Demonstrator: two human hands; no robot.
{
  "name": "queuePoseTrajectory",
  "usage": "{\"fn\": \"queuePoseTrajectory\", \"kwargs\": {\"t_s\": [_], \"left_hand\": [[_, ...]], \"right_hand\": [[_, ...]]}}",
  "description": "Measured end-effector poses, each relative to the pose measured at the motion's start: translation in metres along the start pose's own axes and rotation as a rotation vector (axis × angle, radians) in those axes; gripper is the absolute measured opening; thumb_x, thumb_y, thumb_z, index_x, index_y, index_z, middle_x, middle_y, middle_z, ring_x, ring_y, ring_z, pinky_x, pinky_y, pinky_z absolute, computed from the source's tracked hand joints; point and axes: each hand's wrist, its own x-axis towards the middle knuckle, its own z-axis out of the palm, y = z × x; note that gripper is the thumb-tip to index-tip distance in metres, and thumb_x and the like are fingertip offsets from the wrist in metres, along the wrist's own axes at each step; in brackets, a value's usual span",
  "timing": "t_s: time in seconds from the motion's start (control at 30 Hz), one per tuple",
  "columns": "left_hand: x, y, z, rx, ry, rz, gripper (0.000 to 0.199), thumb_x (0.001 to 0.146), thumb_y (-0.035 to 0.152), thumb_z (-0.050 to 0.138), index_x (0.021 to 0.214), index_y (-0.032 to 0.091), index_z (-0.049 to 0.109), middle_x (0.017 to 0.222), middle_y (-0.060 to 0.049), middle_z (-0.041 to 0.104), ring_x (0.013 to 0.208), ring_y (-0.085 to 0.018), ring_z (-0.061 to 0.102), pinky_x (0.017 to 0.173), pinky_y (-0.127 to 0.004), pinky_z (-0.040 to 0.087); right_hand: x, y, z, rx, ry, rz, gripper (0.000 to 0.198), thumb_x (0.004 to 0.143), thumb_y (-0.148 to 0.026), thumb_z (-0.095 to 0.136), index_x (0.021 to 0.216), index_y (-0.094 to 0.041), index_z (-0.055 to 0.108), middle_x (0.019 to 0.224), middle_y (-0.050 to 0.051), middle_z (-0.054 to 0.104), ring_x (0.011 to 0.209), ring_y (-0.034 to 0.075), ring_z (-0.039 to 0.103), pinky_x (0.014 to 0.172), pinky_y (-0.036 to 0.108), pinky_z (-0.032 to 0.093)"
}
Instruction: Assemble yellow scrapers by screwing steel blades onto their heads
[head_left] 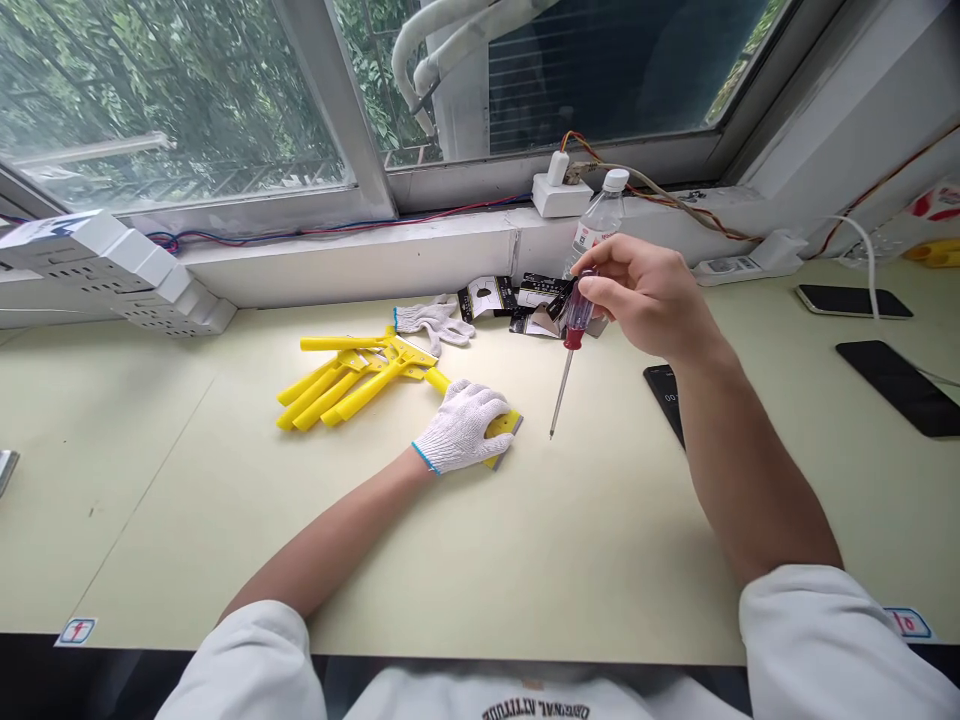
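Note:
My left hand (463,428), in a white knit glove with a blue cuff, is closed over a yellow scraper (504,428) on the table. The scraper's metal blade edge sticks out to the right of the glove, and its handle shows beyond the fingers. My bare right hand (637,292) grips a screwdriver (578,312) by its clear purple and red handle. Its shaft points down, the tip a little right of the blade. Several more yellow scrapers (352,380) lie in a pile left of my gloved hand. Behind them rests an empty white glove (436,322).
Black blade packets (487,297) and a plastic bottle (602,215) stand near the window ledge. Phones (900,388) lie on the right, one partly under my right forearm. A stack of white boxes (112,265) leans at the left. Cables run along the sill (360,255).

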Motion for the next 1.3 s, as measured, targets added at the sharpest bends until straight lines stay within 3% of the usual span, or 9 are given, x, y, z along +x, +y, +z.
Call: {"fn": "queuePoseTrajectory", "kwargs": {"t_s": [0.2, 0.37, 0.47, 0.7, 1.07, 1.3], "left_hand": [[0.001, 0.002, -0.001, 0.006, -0.021, -0.004, 0.036, 0.099, 0.044, 0.069, 0.131, 0.027, 0.071, 0.126, -0.007, 0.076, 0.119, -0.03, 0.066, 0.114, -0.048, 0.042], [0.003, 0.008, -0.011, -0.003, -0.14, 0.127, 0.041, 0.103, 0.035, 0.059, 0.143, 0.03, 0.066, 0.14, -0.007, 0.074, 0.128, -0.03, 0.064, 0.114, -0.05, 0.04], [0.005, 0.011, -0.015, 0.038, -0.173, 0.207, 0.051, 0.1, 0.032, 0.058, 0.151, 0.033, 0.062, 0.152, -0.007, 0.068, 0.135, -0.033, 0.059, 0.113, -0.053, 0.038], [0.008, 0.018, -0.017, 0.103, -0.212, 0.271, 0.073, 0.094, 0.026, 0.056, 0.165, 0.042, 0.051, 0.152, -0.006, 0.065, 0.128, -0.036, 0.058, 0.108, -0.056, 0.038], [0.009, 0.022, -0.016, 0.172, -0.246, 0.28, 0.072, 0.093, 0.025, 0.054, 0.164, 0.037, 0.05, 0.152, -0.009, 0.062, 0.124, -0.037, 0.054, 0.101, -0.057, 0.037], [0.011, 0.028, -0.018, 0.208, -0.272, 0.276, 0.074, 0.095, 0.025, 0.054, 0.167, 0.042, 0.047, 0.145, -0.01, 0.062, 0.121, -0.037, 0.053, 0.098, -0.056, 0.037]], "right_hand": [[0.015, 0.03, 0.007, -0.015, 0.006, 0.081, 0.018, 0.091, -0.037, 0.068, 0.1, -0.024, 0.074, 0.083, 0.007, 0.075, 0.071, 0.026, 0.067, 0.063, 0.041, 0.055], [0.017, 0.039, 0.008, -0.142, 0.044, 0.076, 0.016, 0.089, -0.037, 0.068, 0.098, -0.025, 0.073, 0.086, 0.007, 0.078, 0.077, 0.027, 0.069, 0.073, 0.042, 0.056], [0.017, 0.038, 0.008, -0.166, 0.043, 0.077, 0.013, 0.09, -0.035, 0.067, 0.098, -0.025, 0.072, 0.087, 0.007, 0.078, 0.079, 0.027, 0.07, 0.074, 0.042, 0.055], [0.015, 0.029, 0.009, -0.21, 0.018, 0.068, 0.013, 0.093, -0.034, 0.066, 0.1, -0.026, 0.072, 0.083, 0.006, 0.077, 0.079, 0.028, 0.07, 0.072, 0.041, 0.054], [0.013, 0.024, 0.01, -0.201, 0.03, 0.048, 0.013, 0.094, -0.034, 0.064, 0.1, -0.025, 0.072, 0.079, 0.004, 0.076, 0.073, 0.025, 0.067, 0.07, 0.039, 0.051], [0.014, 0.022, 0.016, -0.193, -0.002, 0.072, 0.013, 0.094, -0.031, 0.063, 0.101, -0.024, 0.071, 0.077, 0.003, 0.074, 0.066, 0.023, 0.062, 0.065, 0.037, 0.046]]}}
